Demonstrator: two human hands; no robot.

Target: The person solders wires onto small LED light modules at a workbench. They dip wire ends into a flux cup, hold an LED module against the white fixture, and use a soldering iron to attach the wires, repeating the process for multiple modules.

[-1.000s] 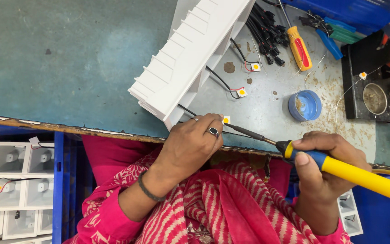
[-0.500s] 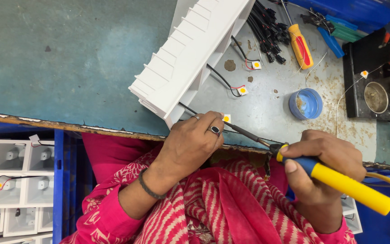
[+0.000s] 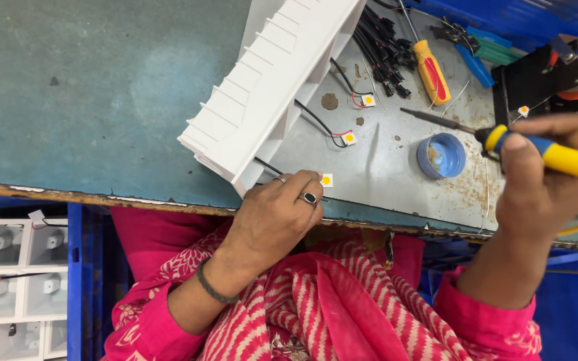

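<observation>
Fingertips of the left hand (image 3: pixel 272 217) press down together on a small white square chip with a yellow dot (image 3: pixel 327 180), close to the table's front edge (image 3: pixel 135 199). Right hand (image 3: pixel 546 177) wraps a yellow-handled soldering iron (image 3: pixel 503 144), its tip over bare metal beside a blue tin (image 3: pixel 441 155); the handle's end is cut off by the frame. White ribbed housing (image 3: pixel 269 80) crowds the left hand.

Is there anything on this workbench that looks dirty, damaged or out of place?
Yes. The grey metal plate is stained with brown spots and crumbly residue around the blue tin. The bench's front edge is worn and chipped. Otherwise nothing looks spilled or broken.
</observation>
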